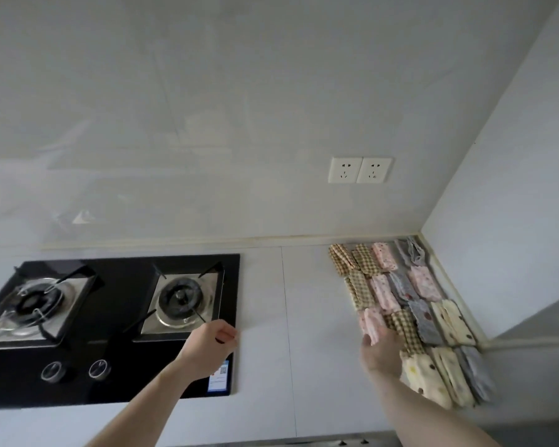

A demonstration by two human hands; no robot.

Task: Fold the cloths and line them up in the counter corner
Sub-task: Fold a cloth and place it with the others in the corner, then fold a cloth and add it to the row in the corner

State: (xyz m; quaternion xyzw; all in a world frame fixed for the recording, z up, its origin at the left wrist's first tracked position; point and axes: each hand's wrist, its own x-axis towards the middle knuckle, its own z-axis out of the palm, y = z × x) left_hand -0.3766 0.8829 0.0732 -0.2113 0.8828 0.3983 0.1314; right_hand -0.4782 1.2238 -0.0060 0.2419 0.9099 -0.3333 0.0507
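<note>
Right grip [380, 345] on pink cloth [372, 322] (row's left edge)

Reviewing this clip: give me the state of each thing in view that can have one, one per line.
Folded cloths: folded, laid in rows in the counter corner.
Pink cloth: folded, held in the right hand's grip at the rows' near left edge.
Right hand: fingers curled round the pink cloth.
Left hand: loosely curled, holding nothing, above the stove's right edge.
Gas stove: no flame visible on either burner.
Wall sockets: nothing plugged in.
</note>
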